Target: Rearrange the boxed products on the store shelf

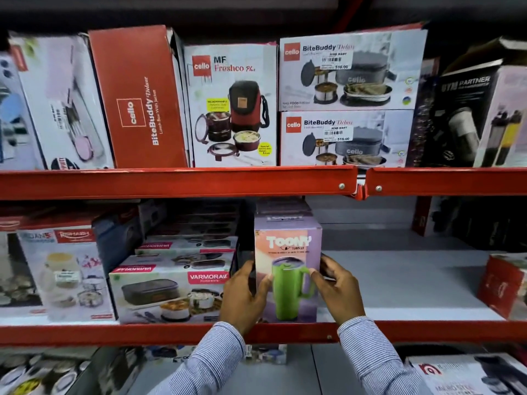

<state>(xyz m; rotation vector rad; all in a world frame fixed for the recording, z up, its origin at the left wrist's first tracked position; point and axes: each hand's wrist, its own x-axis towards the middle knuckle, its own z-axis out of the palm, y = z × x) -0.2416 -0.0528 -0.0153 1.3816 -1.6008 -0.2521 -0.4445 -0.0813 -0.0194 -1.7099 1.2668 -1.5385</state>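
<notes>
A purple Toony tumbler box [288, 252] with a green mug pictured on it stands upright at the front of the middle shelf [405, 280]. My left hand [243, 295] grips its left side and my right hand [336, 289] grips its right side, thumbs on the front face. Both sleeves are striped. Another similar box stands right behind it. Varmora lunch box cartons [168, 292] are stacked just to the left, close to my left hand.
The upper shelf is packed with Cello lunch box cartons [231, 106] and a Gym Partner box [467, 109]. A jar-set carton [65, 277] stands far left. White shelf surface lies bare to the right, up to a red box [504, 286]. A red shelf rail [176, 183] runs overhead.
</notes>
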